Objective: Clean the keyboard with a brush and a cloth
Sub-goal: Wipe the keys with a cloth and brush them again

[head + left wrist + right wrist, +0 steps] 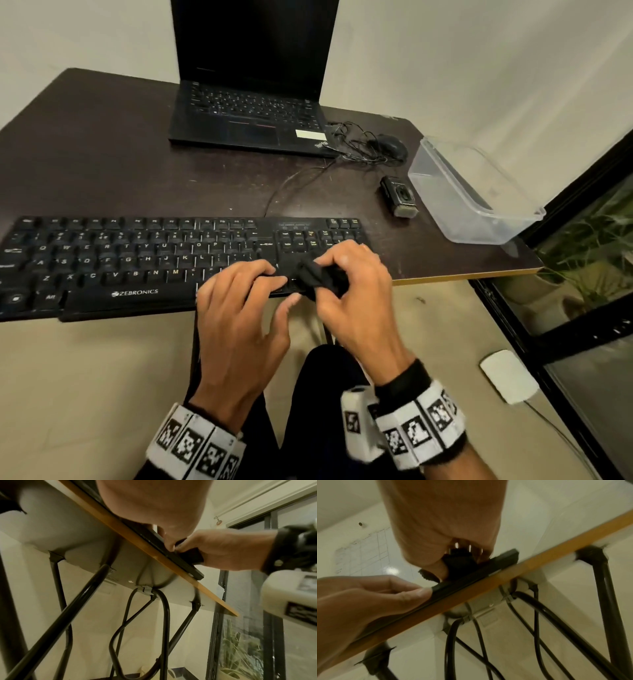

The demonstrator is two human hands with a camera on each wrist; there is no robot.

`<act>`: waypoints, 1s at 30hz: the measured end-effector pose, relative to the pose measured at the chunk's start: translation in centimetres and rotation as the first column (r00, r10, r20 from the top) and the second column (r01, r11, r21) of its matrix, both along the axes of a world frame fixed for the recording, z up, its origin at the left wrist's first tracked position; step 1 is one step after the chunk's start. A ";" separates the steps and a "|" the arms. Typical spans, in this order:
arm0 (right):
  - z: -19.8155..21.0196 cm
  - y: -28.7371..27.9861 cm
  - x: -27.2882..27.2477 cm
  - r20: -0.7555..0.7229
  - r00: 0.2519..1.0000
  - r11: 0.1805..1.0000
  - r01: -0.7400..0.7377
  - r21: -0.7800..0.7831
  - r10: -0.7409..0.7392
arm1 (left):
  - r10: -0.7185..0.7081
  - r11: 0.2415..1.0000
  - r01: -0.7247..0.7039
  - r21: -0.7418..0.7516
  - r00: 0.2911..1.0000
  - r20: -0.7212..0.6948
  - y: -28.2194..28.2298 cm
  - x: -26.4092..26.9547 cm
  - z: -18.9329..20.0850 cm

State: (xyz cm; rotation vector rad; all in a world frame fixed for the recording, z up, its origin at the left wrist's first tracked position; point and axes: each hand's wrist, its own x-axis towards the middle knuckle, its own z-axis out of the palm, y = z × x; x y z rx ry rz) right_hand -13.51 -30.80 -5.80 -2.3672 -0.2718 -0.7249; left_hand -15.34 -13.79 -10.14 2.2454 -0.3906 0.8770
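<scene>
Dark table [120, 164], right hand [356, 291] fingers bunching cloth [317, 275] on keyboard [137, 260]

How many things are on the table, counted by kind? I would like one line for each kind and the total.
Keyboard: 1
Laptop: 1
Mouse: 1
Brush: 1
Cloth, gripped by the right hand over the keyboard: 1
Clear plastic container: 1
Total: 6

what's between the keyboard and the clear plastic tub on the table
In the head view, the brush lies between the keyboard and tub.
</scene>
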 end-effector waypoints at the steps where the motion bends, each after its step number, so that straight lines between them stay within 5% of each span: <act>1: -0.3 0.4 -0.3 0.015 1.000 1.000 -0.009 -0.008 0.009 | 0.006 1.000 -0.006 0.003 1.000 0.020 0.2 0.1 -0.2; 8: -1.1 -5.2 -1.0 0.160 0.963 0.976 0.217 0.005 -0.215 | 0.039 0.999 -0.038 -0.013 0.996 0.078 0.2 0.4 -0.7; 13: -2.4 1.2 -1.3 0.163 0.983 0.993 0.067 0.100 -0.082 | 0.083 0.996 -0.082 -0.019 0.992 0.092 0.3 0.3 -0.8; 16: -2.3 0.4 -1.7 0.183 0.983 0.998 0.019 0.062 -0.030 | 0.095 0.995 -0.094 -0.021 0.992 0.084 0.8 0.2 -0.7; 21: -2.2 -6.2 -1.3 0.265 0.943 0.979 0.188 0.073 -0.201 | 0.088 0.995 -0.085 -0.043 0.993 0.073 0.8 0.4 -0.9; 27: -2.7 -0.2 -2.0 0.215 0.971 0.993 0.086 0.079 -0.101 | 0.089 0.995 -0.085 -0.046 0.991 0.096 0.7 0.3 -0.7; 30: -2.6 -2.6 -1.4 0.200 0.968 0.988 0.138 0.069 -0.149 | 0.086 0.995 -0.081 -0.051 0.991 0.100 0.8 0.4 -0.7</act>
